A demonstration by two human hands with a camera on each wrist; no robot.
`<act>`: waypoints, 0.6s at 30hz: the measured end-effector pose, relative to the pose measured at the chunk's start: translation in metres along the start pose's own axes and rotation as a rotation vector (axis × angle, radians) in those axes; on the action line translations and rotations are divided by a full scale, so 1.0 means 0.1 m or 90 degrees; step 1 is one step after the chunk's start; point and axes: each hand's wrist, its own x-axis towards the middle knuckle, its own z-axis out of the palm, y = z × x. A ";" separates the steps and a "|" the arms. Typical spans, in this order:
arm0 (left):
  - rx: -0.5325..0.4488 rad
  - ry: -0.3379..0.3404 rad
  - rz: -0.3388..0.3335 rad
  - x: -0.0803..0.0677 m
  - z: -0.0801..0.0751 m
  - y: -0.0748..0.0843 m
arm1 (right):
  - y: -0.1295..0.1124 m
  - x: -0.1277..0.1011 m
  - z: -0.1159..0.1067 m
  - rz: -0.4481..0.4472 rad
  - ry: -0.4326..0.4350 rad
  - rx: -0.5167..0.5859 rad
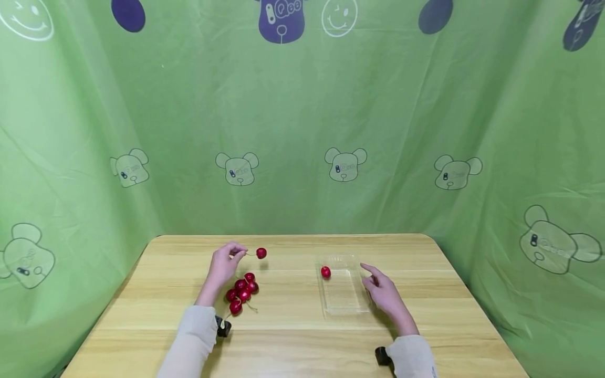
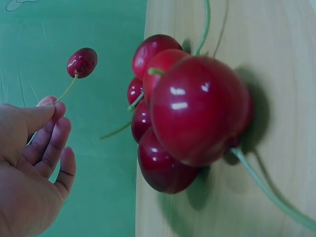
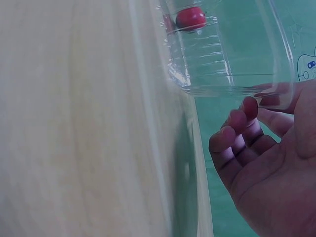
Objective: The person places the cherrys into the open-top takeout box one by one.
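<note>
A red cherry [image 1: 261, 253] hangs by its thin stem from my left hand [image 1: 226, 266], whose thumb and forefinger pinch the stem end. In the left wrist view this cherry [image 2: 82, 62] stands out beyond the fingertips. Close by my left forearm lies a pile of several red cherries [image 1: 242, 295], some with green stems. A clear plastic container [image 1: 346, 311] sits right of the middle, with one cherry [image 1: 325, 272] in its left part. My right hand [image 1: 385, 296] is at the container's right rim, forefinger extended; the right wrist view shows its fingertips [image 3: 250, 106] right at the plastic wall.
Everything rests on a light wooden table [image 1: 288, 346]. Green cloth [image 1: 293, 105] printed with bear heads hangs behind it and on both sides. Each wrist carries a small black camera, one at the left sleeve [image 1: 223, 326] and one at the right sleeve [image 1: 383, 356].
</note>
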 end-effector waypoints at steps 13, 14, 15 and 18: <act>-0.033 0.015 0.007 -0.04 0.08 0.17 | 0.00 0.00 0.00 -0.001 -0.001 0.000; -0.037 0.016 0.009 -0.04 0.09 0.18 | 0.00 0.00 0.00 -0.001 -0.001 0.001; -0.042 0.016 0.013 -0.04 0.10 0.19 | 0.00 0.00 0.00 0.000 -0.001 0.003; -0.050 0.016 0.025 -0.05 0.13 0.22 | -0.01 -0.01 0.00 0.003 0.000 0.007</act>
